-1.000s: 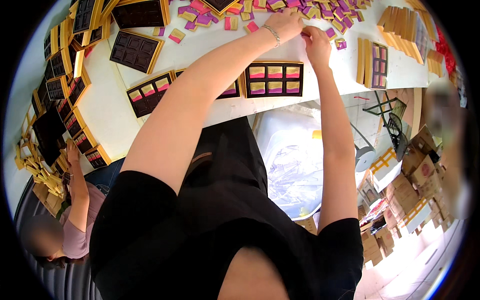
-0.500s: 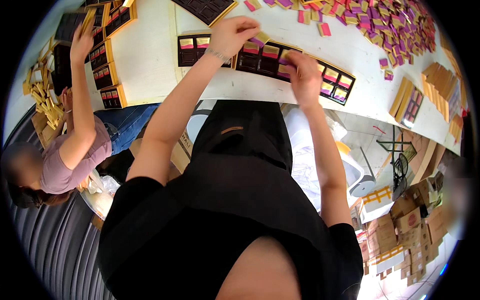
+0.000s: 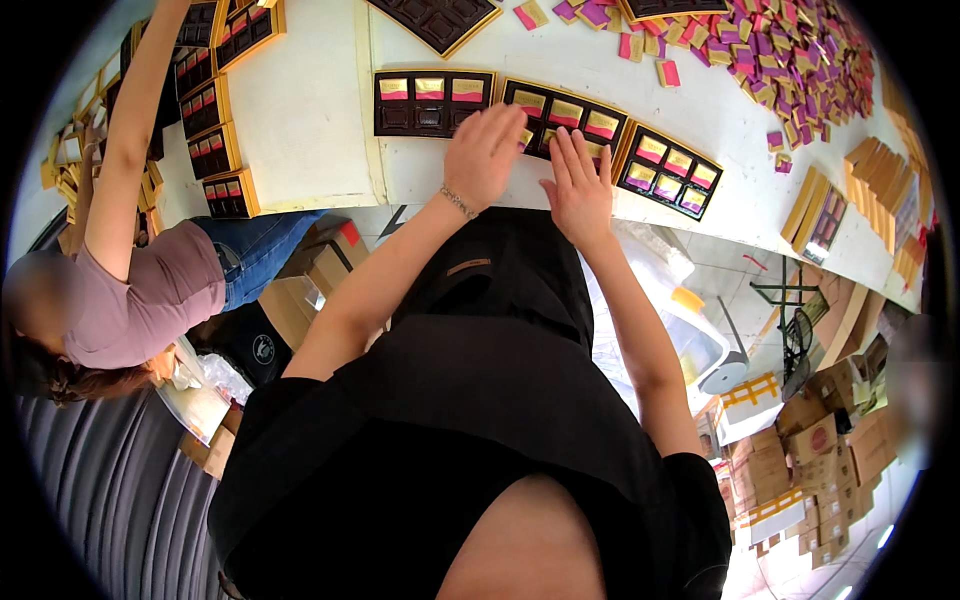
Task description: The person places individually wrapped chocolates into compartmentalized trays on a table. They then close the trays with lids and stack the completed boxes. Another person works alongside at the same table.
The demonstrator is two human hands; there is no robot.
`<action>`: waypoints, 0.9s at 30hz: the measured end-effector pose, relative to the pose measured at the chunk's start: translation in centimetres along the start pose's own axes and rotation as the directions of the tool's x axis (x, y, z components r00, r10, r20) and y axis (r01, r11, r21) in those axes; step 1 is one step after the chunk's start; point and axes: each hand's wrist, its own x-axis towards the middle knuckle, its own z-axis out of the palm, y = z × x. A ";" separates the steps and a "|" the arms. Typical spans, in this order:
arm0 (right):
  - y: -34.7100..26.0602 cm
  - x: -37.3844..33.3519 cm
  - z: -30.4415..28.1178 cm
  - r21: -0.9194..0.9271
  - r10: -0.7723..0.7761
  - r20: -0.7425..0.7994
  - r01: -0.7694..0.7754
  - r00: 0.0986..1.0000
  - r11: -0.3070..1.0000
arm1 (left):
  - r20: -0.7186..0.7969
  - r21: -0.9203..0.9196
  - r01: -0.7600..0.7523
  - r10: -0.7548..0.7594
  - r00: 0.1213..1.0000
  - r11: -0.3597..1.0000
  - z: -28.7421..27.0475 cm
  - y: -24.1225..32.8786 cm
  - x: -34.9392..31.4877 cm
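My left hand (image 3: pixel 484 158) lies over the lower left part of the middle dark tray (image 3: pixel 545 126), fingers stretched out, nothing visible in it. Flat on the same tray's lower right part rests my right hand (image 3: pixel 581 192), its fingers extended. Pink-and-gold wrapped pieces (image 3: pixel 565 111) fill this tray's upper row; purple-and-gold ones show in the lower row, partly hidden by my hands. To its left, another tray (image 3: pixel 393 123) has pieces only in its upper row. The tray on the right (image 3: pixel 668 172) holds pink pieces above and purple ones below.
A large heap of wrapped pieces (image 3: pixel 770 60) covers the far right of the white table (image 3: pixel 310 110). Part-filled trays (image 3: pixel 208 152) line its left side, near a co-worker's raised arm (image 3: pixel 125 140). A dark tray (image 3: pixel 440 20) sits at the far edge. Yellow-edged boxes (image 3: pixel 868 170) stand right.
My left hand has let go of a purple-and-gold piece and come down to the middle tray. My right hand has flattened and moved slightly left. The co-worker's arm has reached farther away.
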 end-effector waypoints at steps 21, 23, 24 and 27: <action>16.3 12.3 -2.3 0.124 0.407 -0.360 -0.389 0.840 0.913 | 0.373 0.082 -0.021 -0.011 0.928 0.996 0.5 4.1 0.4; 17.0 13.3 -1.2 0.021 0.399 -0.412 -0.429 0.819 0.903 | 0.254 0.074 -0.034 0.014 0.967 0.997 -0.4 4.5 4.2; 16.0 13.9 -0.9 -0.021 0.412 -0.428 -0.464 0.805 0.886 | 0.209 0.094 -0.045 0.025 0.978 0.995 0.0 4.0 7.0; 15.1 14.4 -0.2 -0.026 0.386 -0.445 -0.442 0.808 0.896 | 0.008 0.125 -0.126 0.126 0.992 0.984 4.4 -0.7 15.1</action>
